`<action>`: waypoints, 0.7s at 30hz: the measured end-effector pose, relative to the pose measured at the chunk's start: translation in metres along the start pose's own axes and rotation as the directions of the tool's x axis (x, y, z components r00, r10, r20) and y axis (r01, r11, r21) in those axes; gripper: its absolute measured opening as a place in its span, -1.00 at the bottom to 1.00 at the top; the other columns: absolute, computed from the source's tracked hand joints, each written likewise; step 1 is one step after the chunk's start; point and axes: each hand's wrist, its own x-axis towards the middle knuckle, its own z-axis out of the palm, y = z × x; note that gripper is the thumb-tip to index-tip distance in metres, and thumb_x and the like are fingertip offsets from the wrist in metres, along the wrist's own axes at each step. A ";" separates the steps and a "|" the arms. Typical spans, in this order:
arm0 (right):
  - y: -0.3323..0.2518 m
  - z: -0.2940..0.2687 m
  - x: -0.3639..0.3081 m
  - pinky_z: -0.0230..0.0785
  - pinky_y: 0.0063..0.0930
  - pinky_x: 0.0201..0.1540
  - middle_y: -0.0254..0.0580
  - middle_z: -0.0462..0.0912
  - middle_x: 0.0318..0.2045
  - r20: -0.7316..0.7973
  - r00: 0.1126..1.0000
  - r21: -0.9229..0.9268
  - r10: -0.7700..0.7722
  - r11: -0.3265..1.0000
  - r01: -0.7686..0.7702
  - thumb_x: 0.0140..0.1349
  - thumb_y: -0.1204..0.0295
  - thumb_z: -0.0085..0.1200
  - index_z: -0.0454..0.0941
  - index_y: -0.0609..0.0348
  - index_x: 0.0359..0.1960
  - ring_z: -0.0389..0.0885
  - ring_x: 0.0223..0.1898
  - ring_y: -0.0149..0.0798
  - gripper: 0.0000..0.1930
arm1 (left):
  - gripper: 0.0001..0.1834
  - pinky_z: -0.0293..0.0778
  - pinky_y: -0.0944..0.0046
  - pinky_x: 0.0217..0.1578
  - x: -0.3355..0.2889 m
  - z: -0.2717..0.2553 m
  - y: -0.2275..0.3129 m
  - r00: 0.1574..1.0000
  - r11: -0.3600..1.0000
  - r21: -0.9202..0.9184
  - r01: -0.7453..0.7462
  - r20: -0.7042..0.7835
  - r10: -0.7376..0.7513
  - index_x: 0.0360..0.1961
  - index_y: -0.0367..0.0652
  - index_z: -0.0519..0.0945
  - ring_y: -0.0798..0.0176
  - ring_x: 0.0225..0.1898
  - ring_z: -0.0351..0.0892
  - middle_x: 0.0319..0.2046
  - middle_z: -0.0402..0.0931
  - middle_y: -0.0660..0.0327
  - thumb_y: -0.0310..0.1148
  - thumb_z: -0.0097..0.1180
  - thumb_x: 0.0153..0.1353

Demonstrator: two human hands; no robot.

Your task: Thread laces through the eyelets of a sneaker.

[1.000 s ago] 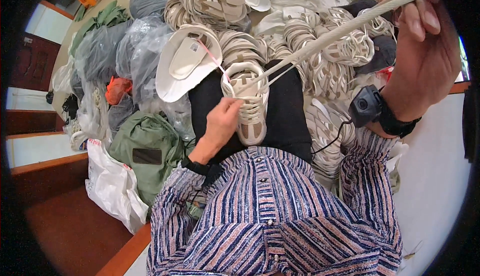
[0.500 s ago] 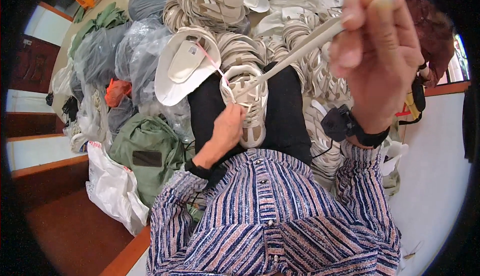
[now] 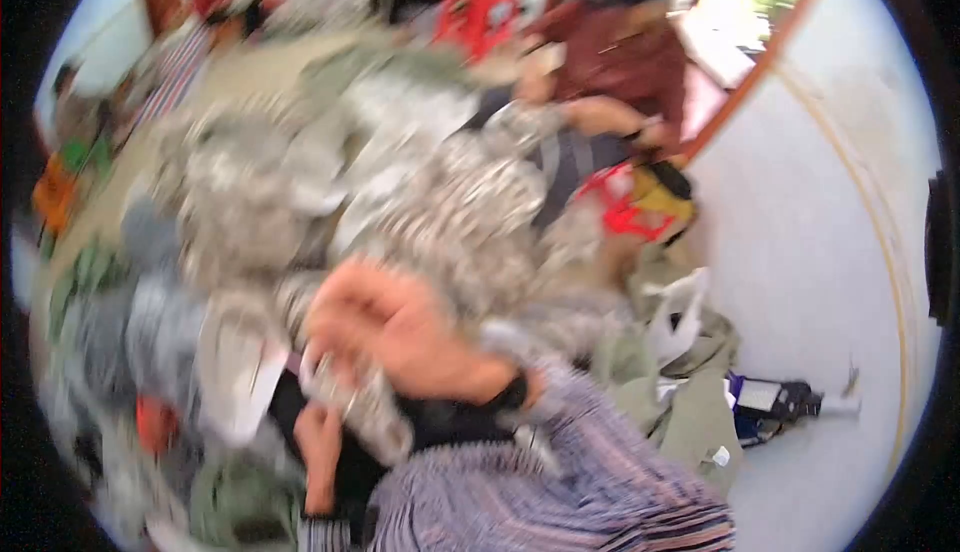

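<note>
Motion blur covers much of the view. A beige and white shoe upper lies on my lap, its toe toward me. My left hand is closed at the left edge of the shoe upper, fingers pressed together on it. Over the shoe's opening hovers my right hand, fingers curled inward; blur hides what is in them. A large white shoe-shaped piece stands beyond my left hand, left of the shoe upper.
Heaps of beige shoe uppers spread ahead. Grey plastic-wrapped bundles lie left. A person in dark red sits ahead right, near a red stool. A white wall bounds the right; green cloth lies beside it.
The view has swung up and right. My right hand has come down from the upper right to the shoe; the cream lace it was pulling taut no longer shows. My left hand stays by the shoe.
</note>
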 end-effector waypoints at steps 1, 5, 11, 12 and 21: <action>0.007 -0.001 0.002 0.31 -0.65 -0.62 -0.26 0.52 -0.52 0.032 0.999 0.064 0.020 0.998 -0.022 0.30 0.46 -0.06 0.37 0.22 -0.30 0.45 -0.64 -0.53 -0.91 | -0.76 0.24 0.20 -0.62 0.005 -0.003 -0.006 0.996 0.999 -0.034 -0.009 0.094 0.012 -0.66 -0.38 0.45 0.24 -0.71 0.34 -0.76 0.37 0.08 -0.42 0.06 0.03; 0.024 -0.003 -0.001 0.25 -0.67 -0.69 -0.29 0.50 -0.55 0.054 0.999 0.121 0.005 0.993 -0.011 0.32 0.40 -0.08 0.32 0.24 -0.33 0.41 -0.69 -0.55 -0.85 | -0.77 0.17 0.24 -0.69 -0.007 -0.016 -0.024 0.715 0.049 -0.750 0.660 0.607 -0.348 -0.31 -0.21 0.45 0.30 -0.74 0.15 -0.62 0.34 0.23 -0.27 -0.13 0.30; 0.008 -0.008 0.000 0.27 -0.69 -0.65 -0.27 0.51 -0.51 0.014 1.000 0.107 -0.006 0.994 0.005 0.33 0.41 -0.09 0.32 0.24 -0.29 0.43 -0.67 -0.54 -0.86 | -0.71 0.06 0.35 -0.60 -0.048 0.007 0.009 0.733 -0.532 -0.663 0.526 0.671 -0.111 -0.55 -0.13 0.28 0.37 -0.71 -0.01 -0.67 0.15 0.31 -0.31 -0.24 0.34; -0.002 -0.007 0.001 0.28 -0.69 -0.65 -0.28 0.51 -0.51 -0.008 0.999 0.122 -0.043 0.992 0.043 0.33 0.41 -0.09 0.32 0.24 -0.29 0.43 -0.67 -0.54 -0.86 | -0.65 0.05 0.34 -0.61 -0.052 0.010 0.006 0.712 -0.522 -0.652 0.549 0.692 -0.116 -0.62 -0.10 0.24 0.37 -0.72 -0.03 -0.69 0.10 0.31 -0.27 -0.26 0.35; -0.083 0.012 -0.014 0.28 -0.69 -0.64 -0.20 0.50 -0.47 -0.075 0.871 0.058 -0.485 0.870 0.489 0.29 0.50 -0.05 0.31 0.26 -0.25 0.44 -0.65 -0.50 -0.90 | -0.66 0.08 0.34 -0.64 -0.042 0.018 0.020 0.663 -0.358 -0.705 0.612 0.704 -0.254 -0.56 -0.10 0.24 0.37 -0.71 -0.02 -0.68 0.09 0.30 -0.22 -0.28 0.38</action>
